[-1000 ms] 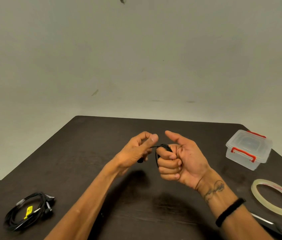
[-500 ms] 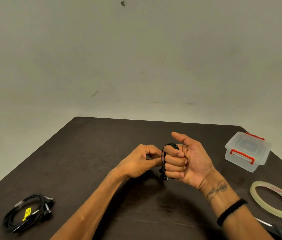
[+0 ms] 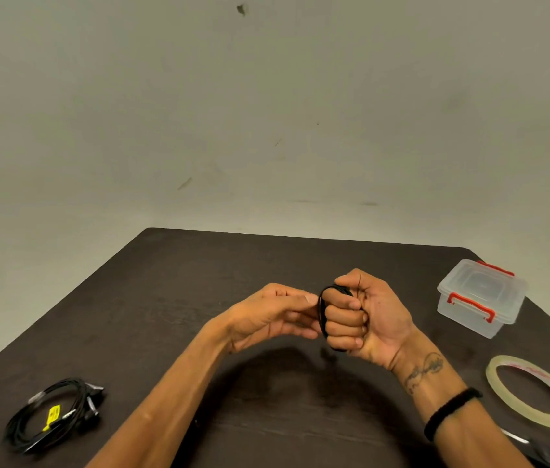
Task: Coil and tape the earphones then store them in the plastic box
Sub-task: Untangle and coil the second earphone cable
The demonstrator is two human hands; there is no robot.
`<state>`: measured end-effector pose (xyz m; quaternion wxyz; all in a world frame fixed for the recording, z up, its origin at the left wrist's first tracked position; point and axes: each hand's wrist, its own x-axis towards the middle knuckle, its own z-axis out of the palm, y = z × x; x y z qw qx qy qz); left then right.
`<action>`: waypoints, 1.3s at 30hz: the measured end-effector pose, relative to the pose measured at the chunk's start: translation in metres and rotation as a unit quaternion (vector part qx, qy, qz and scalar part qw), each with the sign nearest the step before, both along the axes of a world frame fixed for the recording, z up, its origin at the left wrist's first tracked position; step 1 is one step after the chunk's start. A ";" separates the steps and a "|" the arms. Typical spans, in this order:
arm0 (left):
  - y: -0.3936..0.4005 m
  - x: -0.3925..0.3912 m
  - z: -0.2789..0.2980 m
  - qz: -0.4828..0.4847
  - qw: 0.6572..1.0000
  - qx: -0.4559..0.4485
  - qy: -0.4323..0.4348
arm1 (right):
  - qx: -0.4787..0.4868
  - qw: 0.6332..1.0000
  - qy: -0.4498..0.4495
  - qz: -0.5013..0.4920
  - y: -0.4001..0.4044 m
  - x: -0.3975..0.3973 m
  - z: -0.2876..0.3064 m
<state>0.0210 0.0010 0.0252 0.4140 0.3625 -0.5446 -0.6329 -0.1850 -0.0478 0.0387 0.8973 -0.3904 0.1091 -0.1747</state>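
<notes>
Black earphones (image 3: 323,307) are wound in loops around the curled fingers of my right hand (image 3: 363,315), which is a fist held above the table's middle, thumb pressed down on the coil. My left hand (image 3: 272,315) pinches the cord at the coil's left side with thumb and forefinger. The clear plastic box (image 3: 479,297) with red latches stands shut at the right of the table. A ring of clear tape (image 3: 533,395) lies flat at the near right.
A second bundle of black cable with a yellow tag (image 3: 52,413) lies at the near left of the dark table (image 3: 182,298). A dark tool with a metal part (image 3: 537,450), partly cut off, sits at the bottom right edge. A pale wall stands behind.
My left hand has kept winding the cord around my right fingers. The dangling end seen half a second ago is gone, and my right thumb has closed down onto the coil.
</notes>
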 end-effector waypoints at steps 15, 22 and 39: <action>0.002 -0.013 0.004 0.046 0.999 0.022 0.010 | -0.063 0.941 0.108 -0.314 0.012 0.019 0.002; -0.003 -0.005 0.003 0.129 0.988 0.044 0.069 | -0.153 0.942 0.107 -0.278 0.002 0.011 -0.005; -0.007 -0.017 -0.014 0.287 0.957 -0.030 0.014 | -0.641 0.568 0.380 -0.349 0.005 0.020 -0.026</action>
